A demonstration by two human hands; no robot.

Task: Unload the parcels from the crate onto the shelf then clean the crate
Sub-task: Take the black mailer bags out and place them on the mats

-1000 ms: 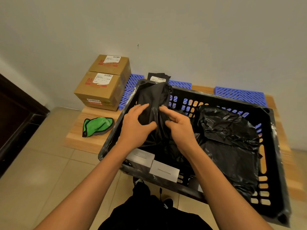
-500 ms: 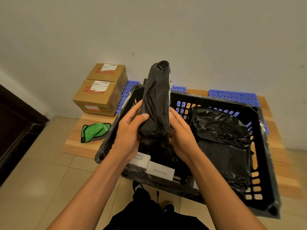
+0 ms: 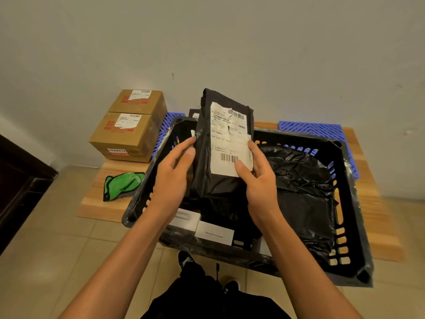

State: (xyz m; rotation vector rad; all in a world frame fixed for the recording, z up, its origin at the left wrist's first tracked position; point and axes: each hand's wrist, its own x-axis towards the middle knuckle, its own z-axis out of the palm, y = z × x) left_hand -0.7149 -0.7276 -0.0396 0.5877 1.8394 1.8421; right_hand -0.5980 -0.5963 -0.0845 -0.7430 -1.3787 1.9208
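Note:
I hold a black plastic parcel with a white shipping label upright above the black crate. My left hand grips its left edge, and my right hand grips its right side with the thumb on the label. A large crumpled black parcel lies in the crate's right half. Two small white boxes lie at the crate's near wall. The crate rests on a low wooden shelf.
Two stacked cardboard boxes stand at the shelf's back left. A green cloth lies on the shelf left of the crate. Blue plastic grids sit behind the crate. A dark cabinet is at far left.
Both hands lifted the black parcel up out of the crate and turned it, so its white label now faces me.

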